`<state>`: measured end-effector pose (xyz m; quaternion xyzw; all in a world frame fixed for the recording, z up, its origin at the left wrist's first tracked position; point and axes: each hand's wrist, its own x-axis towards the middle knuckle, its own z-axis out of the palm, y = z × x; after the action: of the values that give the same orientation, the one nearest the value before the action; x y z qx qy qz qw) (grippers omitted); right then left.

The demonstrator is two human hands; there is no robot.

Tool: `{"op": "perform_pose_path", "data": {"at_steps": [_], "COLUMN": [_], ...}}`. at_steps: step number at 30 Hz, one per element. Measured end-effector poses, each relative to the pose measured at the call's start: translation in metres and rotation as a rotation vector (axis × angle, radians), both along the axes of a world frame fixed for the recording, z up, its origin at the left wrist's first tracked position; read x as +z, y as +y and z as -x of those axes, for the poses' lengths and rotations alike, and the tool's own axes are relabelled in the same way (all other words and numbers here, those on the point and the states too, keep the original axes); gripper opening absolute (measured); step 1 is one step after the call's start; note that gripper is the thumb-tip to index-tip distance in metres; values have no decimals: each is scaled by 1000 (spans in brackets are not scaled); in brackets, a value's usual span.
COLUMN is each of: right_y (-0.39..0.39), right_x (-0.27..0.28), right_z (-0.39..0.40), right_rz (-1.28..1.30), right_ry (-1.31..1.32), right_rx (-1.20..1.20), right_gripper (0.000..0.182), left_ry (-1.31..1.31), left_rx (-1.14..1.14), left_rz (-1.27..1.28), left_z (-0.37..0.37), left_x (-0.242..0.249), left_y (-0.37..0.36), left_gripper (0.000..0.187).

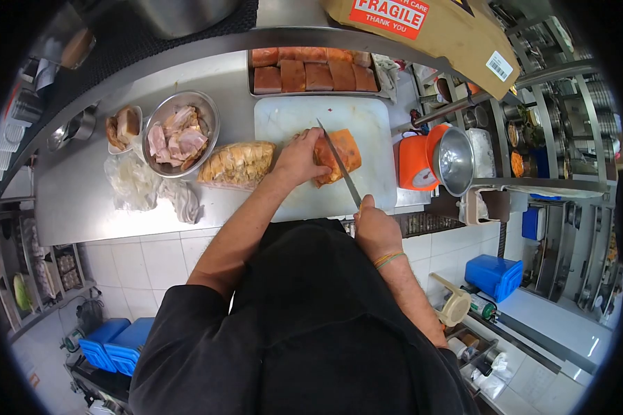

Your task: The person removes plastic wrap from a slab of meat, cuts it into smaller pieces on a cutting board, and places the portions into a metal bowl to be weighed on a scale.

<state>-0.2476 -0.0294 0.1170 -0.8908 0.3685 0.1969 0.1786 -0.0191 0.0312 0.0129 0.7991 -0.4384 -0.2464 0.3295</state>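
On the white cutting board lies an orange-brown block of meat. My left hand is pressed on the block's left side, holding it against the board. A long knife is gripped by its handle in my right hand. Its blade runs diagonally across the top of the block, with the tip pointing up and left past the far edge. How deep the blade sits in the meat I cannot tell. Just left of the board is a bag of sliced meat.
A metal bowl of meat pieces stands at the left, beside a small container and plastic bags. Behind the board is a tray of meat blocks. An orange scale with a steel bowl stands right.
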Motion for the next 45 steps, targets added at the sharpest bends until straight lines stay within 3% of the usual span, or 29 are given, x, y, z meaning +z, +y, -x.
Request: {"op": "perform_pose_path", "data": {"at_steps": [29, 45], "right_y": [-8, -20], "right_x": [12, -38], "right_z": [-15, -55], "right_rz": [29, 92], "right_ry": [26, 90], "right_rx": [77, 116], "right_gripper": [16, 18], "left_ry": [76, 85], "left_rx": [13, -3], "left_rz": [16, 5], "left_z": [-1, -7], "left_x": [-9, -8], "left_y": [-1, 1], "left_gripper": [85, 84]}}
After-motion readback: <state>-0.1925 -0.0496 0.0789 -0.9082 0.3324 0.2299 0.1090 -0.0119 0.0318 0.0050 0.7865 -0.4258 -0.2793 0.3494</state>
